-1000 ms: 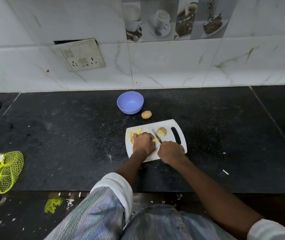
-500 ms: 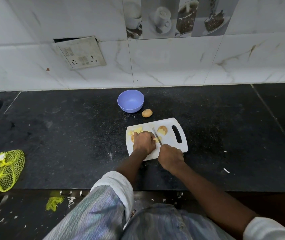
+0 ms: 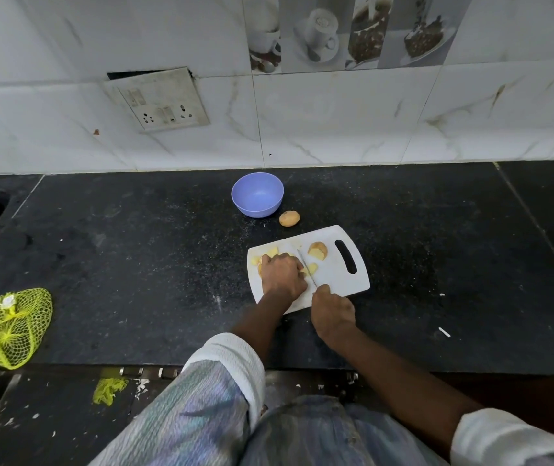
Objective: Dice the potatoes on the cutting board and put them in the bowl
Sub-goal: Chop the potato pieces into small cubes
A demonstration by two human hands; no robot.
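A white cutting board (image 3: 342,280) with a handle slot lies on the black counter. My left hand (image 3: 282,275) curls over a potato piece on the board's left half, hiding most of it. Yellow cut pieces (image 3: 270,253) lie beyond its knuckles. My right hand (image 3: 331,309) grips a knife (image 3: 307,268) whose blade points away from me, just right of my left fingers, with a small cut piece (image 3: 312,269) beside it. A potato half (image 3: 318,251) sits further right. The lilac bowl (image 3: 257,195) stands behind the board, with a whole potato (image 3: 289,218) next to it.
A yellow mesh bag (image 3: 8,326) lies at the counter's near left edge. A socket plate (image 3: 157,99) hangs tilted on the tiled wall. Small white scraps (image 3: 443,331) lie on the counter to the right. The counter's front edge runs just below my forearms.
My right hand and the knife have drawn slightly back toward me along the board. My left hand stays on the potato piece.
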